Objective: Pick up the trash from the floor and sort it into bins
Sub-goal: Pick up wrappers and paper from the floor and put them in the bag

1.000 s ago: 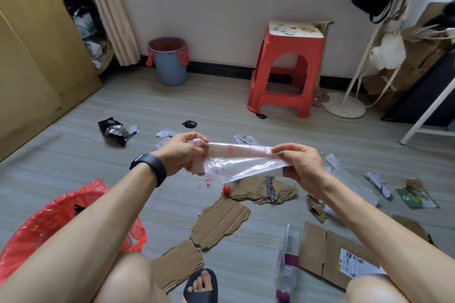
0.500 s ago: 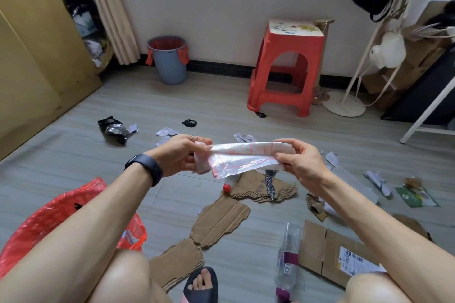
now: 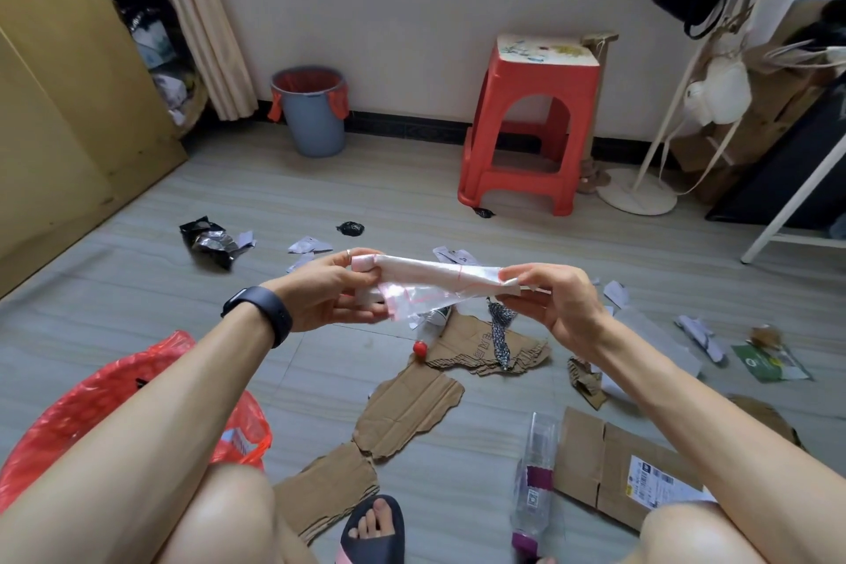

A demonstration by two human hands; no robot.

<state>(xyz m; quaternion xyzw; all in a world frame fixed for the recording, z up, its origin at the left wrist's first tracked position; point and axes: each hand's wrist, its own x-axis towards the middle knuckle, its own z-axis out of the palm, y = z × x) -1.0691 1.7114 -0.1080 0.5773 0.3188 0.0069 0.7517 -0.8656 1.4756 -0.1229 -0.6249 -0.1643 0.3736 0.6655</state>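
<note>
Clear, limp plastic bag (image 3: 439,277) spans from my left hand (image 3: 329,293) to my right hand (image 3: 556,302), each pinching one end. I judge it featherlight and slippery; the bunched ends grip best.

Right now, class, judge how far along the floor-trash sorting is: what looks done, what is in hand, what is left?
Done: little shows; what the red plastic bag holds is hidden. In hand: left hand and right hand grip the ends of a clear, red-edged plastic pouch. Left: torn brown cardboard pieces, a clear plastic bottle with purple label, a crumpled black wrapper and white paper scraps lie on the floor.
</note>
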